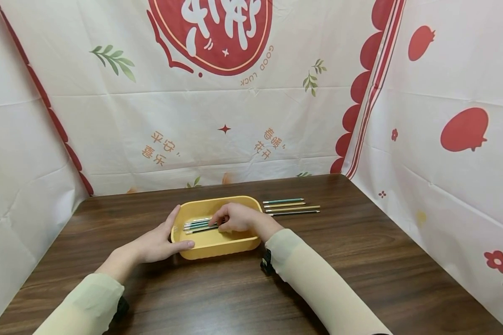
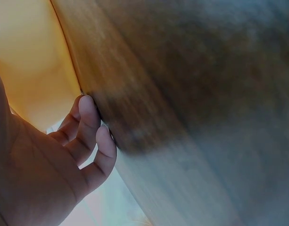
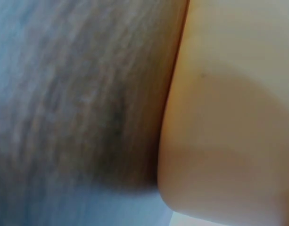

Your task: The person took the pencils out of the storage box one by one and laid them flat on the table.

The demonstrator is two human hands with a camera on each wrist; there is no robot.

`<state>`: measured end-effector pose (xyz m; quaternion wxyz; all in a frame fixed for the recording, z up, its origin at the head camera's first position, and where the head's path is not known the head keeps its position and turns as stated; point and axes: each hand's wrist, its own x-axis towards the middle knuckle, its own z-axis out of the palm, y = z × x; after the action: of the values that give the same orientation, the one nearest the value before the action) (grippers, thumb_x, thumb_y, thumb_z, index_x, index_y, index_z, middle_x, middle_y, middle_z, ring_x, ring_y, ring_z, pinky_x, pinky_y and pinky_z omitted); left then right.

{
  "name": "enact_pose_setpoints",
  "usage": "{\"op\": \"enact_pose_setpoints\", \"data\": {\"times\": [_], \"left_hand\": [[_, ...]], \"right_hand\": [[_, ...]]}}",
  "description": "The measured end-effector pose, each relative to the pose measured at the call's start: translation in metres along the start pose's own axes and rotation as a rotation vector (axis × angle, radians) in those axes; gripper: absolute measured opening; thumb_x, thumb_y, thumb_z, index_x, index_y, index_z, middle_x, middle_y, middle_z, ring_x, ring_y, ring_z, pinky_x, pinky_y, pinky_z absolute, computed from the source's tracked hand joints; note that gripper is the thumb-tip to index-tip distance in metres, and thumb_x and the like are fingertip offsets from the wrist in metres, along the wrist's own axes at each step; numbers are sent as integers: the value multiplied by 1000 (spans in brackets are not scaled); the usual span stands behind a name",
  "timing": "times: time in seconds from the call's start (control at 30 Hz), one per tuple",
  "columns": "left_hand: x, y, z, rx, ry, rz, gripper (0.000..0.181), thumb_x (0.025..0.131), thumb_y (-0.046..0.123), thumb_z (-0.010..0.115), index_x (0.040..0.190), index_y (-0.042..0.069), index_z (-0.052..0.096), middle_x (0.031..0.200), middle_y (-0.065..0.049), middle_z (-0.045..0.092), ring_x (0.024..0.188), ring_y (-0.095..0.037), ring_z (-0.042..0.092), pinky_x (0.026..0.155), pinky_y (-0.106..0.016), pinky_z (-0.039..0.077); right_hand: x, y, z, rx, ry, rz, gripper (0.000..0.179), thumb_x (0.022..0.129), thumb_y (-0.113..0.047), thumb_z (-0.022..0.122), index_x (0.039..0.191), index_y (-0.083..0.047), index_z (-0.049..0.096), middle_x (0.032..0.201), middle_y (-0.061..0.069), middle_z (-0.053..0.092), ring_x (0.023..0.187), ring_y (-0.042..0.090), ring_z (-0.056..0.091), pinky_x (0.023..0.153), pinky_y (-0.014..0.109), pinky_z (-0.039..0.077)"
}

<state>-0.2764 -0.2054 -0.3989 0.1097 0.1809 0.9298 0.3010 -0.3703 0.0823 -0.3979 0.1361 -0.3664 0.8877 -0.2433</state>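
A yellow plastic box (image 1: 211,253) stands on the table with several pencils (image 1: 196,224) lying in it, green and dark, some with pale ends. My left hand (image 1: 157,242) holds the box at its left end, thumb over the near rim and fingers along the outer wall. In the left wrist view, the bent fingers (image 2: 89,113) are against the yellow wall. My right hand (image 1: 236,217) reaches down inside the box and pinches a black pencil (image 1: 199,230) between thumb and fingers near its right end. The right wrist view shows the box's wall (image 3: 229,117) but no fingers.
Right of the box, a row of several loose pencils lies on the table: a green pencil (image 1: 282,201), yellowish ones (image 1: 293,208) and a black one (image 1: 293,213). The dark wooden table (image 1: 360,260) is bordered by a printed white cloth (image 1: 209,111) at the back and sides.
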Motion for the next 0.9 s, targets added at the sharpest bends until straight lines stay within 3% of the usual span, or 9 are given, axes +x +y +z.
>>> {"op": "enact_pose_setpoints", "data": {"times": [0.23, 0.47, 0.9], "left_hand": [[0, 0, 0, 11, -2, -5, 129, 98, 70, 70, 176, 15, -16, 176, -38, 22, 160, -53, 35, 123, -69, 37], [2, -2, 0, 12, -1, -13, 128, 98, 72, 69, 176, 16, -16, 176, -37, 22, 161, -53, 35, 124, -69, 36], [1, -2, -1, 10, -4, -4, 128, 99, 71, 70, 176, 15, -16, 176, -37, 23, 160, -52, 37, 123, -69, 38]], "right_hand": [[0, 0, 0, -68, -3, -47, 25, 104, -10, 77, 124, -21, 86, 113, -2, 77, 97, 4, 62, 92, 25, 53], [0, 1, 1, -125, 10, -79, 24, 105, -11, 75, 121, -24, 86, 113, -3, 78, 97, 5, 62, 91, 26, 52], [-1, -1, 1, -33, 32, -50, 27, 100, -4, 72, 115, -21, 86, 105, -2, 70, 87, 8, 59, 78, 22, 49]]}}
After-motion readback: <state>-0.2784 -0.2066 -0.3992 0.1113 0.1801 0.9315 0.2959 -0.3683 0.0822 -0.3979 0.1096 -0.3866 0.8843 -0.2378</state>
